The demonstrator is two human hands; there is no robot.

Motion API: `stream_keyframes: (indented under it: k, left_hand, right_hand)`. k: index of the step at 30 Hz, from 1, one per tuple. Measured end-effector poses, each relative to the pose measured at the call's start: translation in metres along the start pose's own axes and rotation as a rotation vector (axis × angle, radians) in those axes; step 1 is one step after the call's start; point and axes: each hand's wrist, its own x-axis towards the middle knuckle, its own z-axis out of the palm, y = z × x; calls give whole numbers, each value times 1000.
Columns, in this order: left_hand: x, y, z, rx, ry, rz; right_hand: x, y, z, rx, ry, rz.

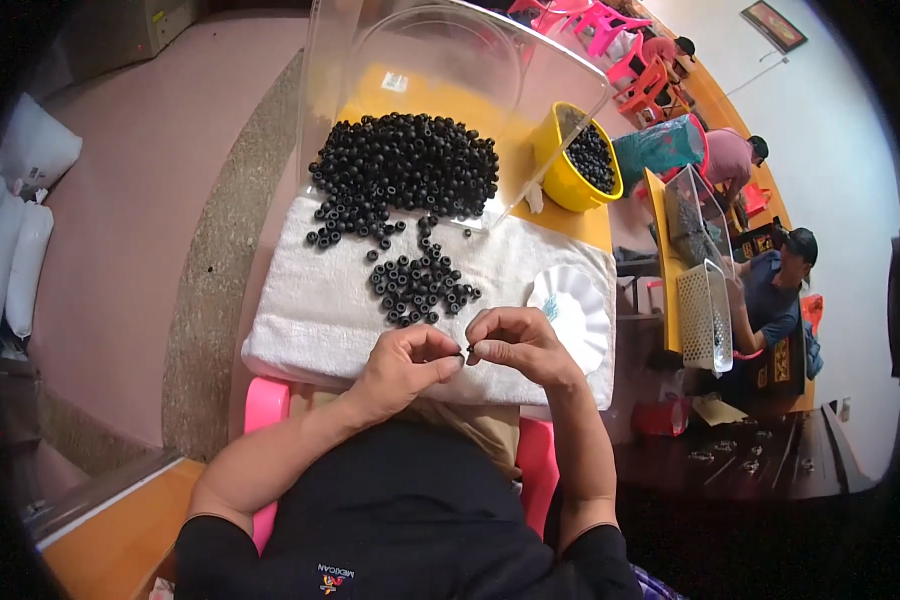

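Note:
Over the near edge of a white towel [310, 310], my two hands meet fingertip to fingertip. Thumb and forefinger of my left hand [402, 368] are pinched together, and what they grip, if anything, is hidden. A tiny dark piece [471, 350], too small to name, shows in the pinch of my right hand [525, 347]. Just beyond my fingers lies a loose cluster of small black ring-shaped parts [417, 285]. A large heap of the same parts [405, 160] spills from a clear plastic bin [560, 75] tipped toward me.
A white fluted paper plate [588, 335] with small bluish bits lies right of my right hand. Behind it stands a yellow bucket [560, 185] of dark parts. White sacks [30, 255] lean at far left. Co-workers [770, 280] sit at right, near a white perforated basket [705, 320].

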Motion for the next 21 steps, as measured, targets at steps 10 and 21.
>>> stream_keyframes:
  k: [10, 21]
  left_hand:
    - [-4, 5, 2, 44, -79, 34]
    - [-1, 6, -2, 147, -33, 10]
  right_hand:
    - [-1, 6, -2, -3, -106, 111]
    - [0, 15, 2, -6, -30, 121]
